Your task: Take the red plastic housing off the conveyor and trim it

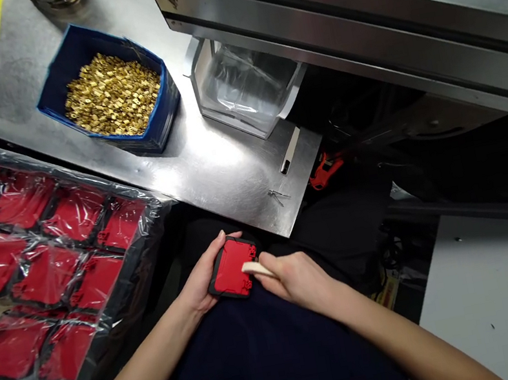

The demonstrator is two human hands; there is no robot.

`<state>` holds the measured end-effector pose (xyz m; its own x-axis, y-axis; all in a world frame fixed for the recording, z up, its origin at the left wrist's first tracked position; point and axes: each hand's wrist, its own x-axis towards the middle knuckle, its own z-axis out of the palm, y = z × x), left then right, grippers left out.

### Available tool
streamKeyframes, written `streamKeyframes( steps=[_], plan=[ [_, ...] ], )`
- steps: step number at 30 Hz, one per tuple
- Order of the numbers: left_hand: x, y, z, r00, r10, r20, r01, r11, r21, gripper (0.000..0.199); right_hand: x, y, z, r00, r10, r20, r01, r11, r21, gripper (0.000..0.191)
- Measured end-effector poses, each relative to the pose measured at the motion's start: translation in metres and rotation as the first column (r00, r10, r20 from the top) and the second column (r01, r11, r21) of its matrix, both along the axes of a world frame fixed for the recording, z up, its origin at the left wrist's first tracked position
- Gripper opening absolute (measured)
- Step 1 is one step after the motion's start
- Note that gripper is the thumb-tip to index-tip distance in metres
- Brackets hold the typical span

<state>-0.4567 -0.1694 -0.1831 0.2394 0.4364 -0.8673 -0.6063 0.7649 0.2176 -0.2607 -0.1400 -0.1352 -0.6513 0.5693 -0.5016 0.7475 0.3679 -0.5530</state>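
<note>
Above my lap, my left hand (201, 281) is closed around the edge of a flat red panel with a black rim (231, 267). Dark red cut-out details run along the panel's right side. My right hand (299, 280) grips a cream-coloured flat stick-like tool (259, 269), its tip over the panel's right part; whether the tip touches cannot be made out. Beyond my hands, on the metal table (236, 199), lie a slim pale tool with a dark end (290, 151) and a small thin metal piece (278, 195).
At left, a plastic-lined box (150, 215) holds several bagged red panels (47, 272). A blue bin (147, 140) of small brass-coloured parts (114, 96) and a grey bin (267, 128) with clear bags stand on the table. A red-orange tool (326, 170) is beside the table corner; a white board (507, 289) is at right.
</note>
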Motion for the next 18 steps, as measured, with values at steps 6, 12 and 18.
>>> streamKeyframes(
  steps=[6,12,18],
  plan=[
    [0.004,-0.003,0.001,0.998,0.03,-0.046,-0.031,0.999,-0.008,0.043,-0.004,0.001,-0.004,1.0,-0.025,-0.014,0.026,0.999,0.037,0.034],
    [0.007,-0.005,0.003,0.997,0.025,-0.069,-0.023,0.999,0.035,0.044,0.003,-0.002,-0.009,0.996,0.044,-0.072,-0.044,0.999,0.009,0.031],
    [0.006,-0.006,-0.001,0.997,0.023,-0.076,-0.021,0.999,0.031,0.043,0.007,0.001,-0.013,0.998,0.02,-0.055,-0.017,0.999,0.038,0.026]
  ],
)
